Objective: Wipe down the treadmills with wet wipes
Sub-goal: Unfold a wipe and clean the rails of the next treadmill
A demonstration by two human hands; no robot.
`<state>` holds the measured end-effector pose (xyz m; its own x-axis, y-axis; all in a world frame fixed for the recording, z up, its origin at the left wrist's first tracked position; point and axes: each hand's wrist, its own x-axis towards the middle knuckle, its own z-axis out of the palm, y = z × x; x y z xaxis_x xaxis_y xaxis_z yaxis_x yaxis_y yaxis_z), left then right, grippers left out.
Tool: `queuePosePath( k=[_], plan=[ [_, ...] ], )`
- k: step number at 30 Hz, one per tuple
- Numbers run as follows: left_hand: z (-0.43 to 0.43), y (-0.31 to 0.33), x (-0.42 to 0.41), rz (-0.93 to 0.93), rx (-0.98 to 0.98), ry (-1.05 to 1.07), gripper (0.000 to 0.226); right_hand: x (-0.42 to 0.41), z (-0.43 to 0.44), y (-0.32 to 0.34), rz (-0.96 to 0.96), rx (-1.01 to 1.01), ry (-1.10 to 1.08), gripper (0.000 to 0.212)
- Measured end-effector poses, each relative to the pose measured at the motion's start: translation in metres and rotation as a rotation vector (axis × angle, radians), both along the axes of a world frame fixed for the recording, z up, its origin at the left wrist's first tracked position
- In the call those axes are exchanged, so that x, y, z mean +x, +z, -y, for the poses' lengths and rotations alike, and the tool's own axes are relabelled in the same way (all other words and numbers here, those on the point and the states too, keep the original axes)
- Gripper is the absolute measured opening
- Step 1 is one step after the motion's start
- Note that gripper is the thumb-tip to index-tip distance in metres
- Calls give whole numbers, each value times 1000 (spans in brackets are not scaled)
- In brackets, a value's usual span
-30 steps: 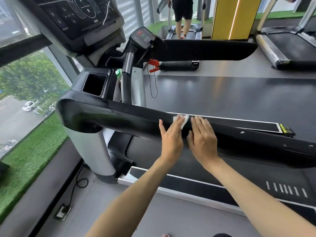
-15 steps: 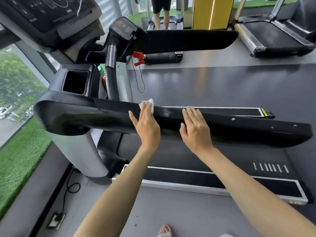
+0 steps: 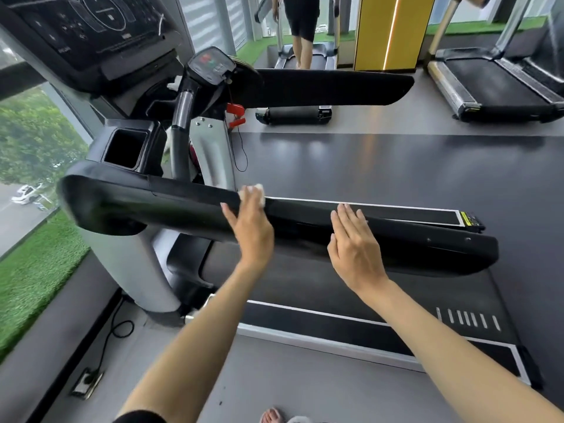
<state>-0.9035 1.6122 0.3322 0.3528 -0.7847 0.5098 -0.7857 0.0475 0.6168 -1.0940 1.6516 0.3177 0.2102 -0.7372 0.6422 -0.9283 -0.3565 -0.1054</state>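
The near black handrail [image 3: 171, 209] of the treadmill runs left to right across the middle of the view. My left hand [image 3: 251, 228] lies flat on it and presses a white wet wipe [image 3: 254, 192] against the rail's top; the wipe shows only beyond my fingertips. My right hand [image 3: 354, 242] rests flat on the same rail further right, fingers straight, holding nothing. The treadmill's belt [image 3: 396, 169] lies beyond the rail and its console [image 3: 91, 29] rises at the upper left.
A cup holder [image 3: 125, 146] opens at the rail's left end. The far handrail [image 3: 320, 87] with a red safety clip [image 3: 236, 116] runs behind. Another person stands on a treadmill [image 3: 300, 61] at the back. A floor socket [image 3: 85, 384] with a cable sits lower left.
My left hand has slid the wipe leftward along the rail, away from my right hand. The right hand has stayed resting on the rail.
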Motion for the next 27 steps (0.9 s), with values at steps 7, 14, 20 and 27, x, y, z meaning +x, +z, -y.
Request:
queuePosePath(
  k=[7,14,20,27],
  plan=[
    [-32,-4,-84,95,-92,-375,48,-15,0,2,-63,49,77,43],
    [-13,11,18,-73,-10,138,46,-17,-1,2,-84,112,79,58],
    [-29,-8,-82,16,17,-162,49,-17,-3,1,-82,129,92,60],
    [-23,37,-43,-140,-94,-102,38,-11,2,8,-55,110,76,46]
  ],
)
